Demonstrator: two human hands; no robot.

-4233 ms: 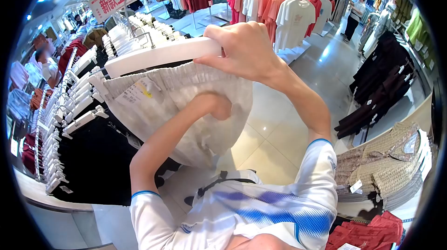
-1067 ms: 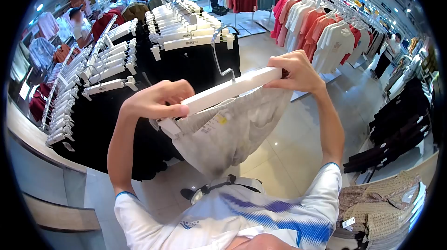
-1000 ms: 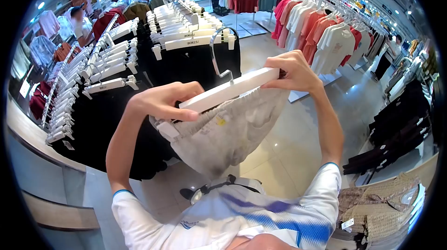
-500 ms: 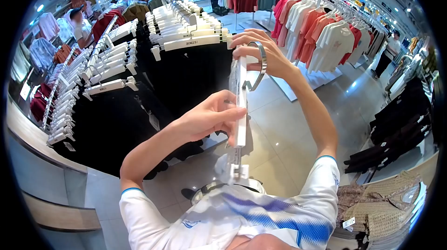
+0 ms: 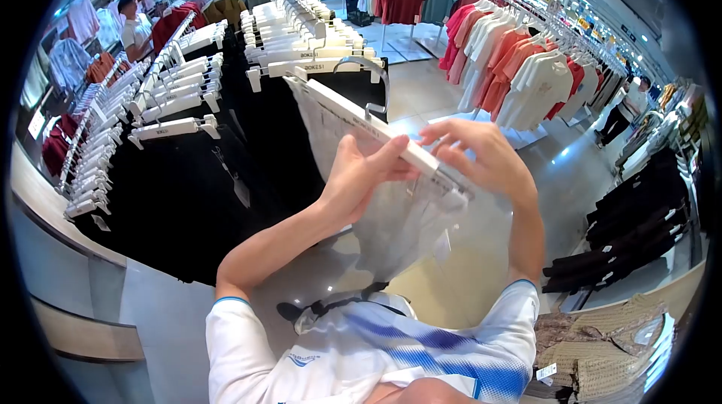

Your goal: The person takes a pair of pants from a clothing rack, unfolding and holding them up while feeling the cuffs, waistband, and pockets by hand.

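Note:
A white clip hanger [image 5: 340,106] with a metal hook slants across the middle of the view, its right end lower and closer to me. From it hangs a pale, partly see-through sheet [image 5: 395,231]; whether it is thin cloth or plastic I cannot tell. My left hand [image 5: 362,176] grips the hanger bar near its middle, thumb along the top. By the lower right end, my right hand [image 5: 485,154] has its fingers bent and spread, fingertips close to the bar. A small white tag [image 5: 442,244] dangles below that end.
Black trousers [image 5: 188,193] hang from white clip hangers on racks at the left and ahead. T-shirts [image 5: 541,77] line a rail at the right back. Dark garments [image 5: 639,216] and a knitted beige top [image 5: 609,344] are at the right. Other people [image 5: 135,31] stand farther off.
The hanger has swung from nearly end-on to a slant, showing the pale sheet. My right hand has left the far end near the hook and moved to the near right end.

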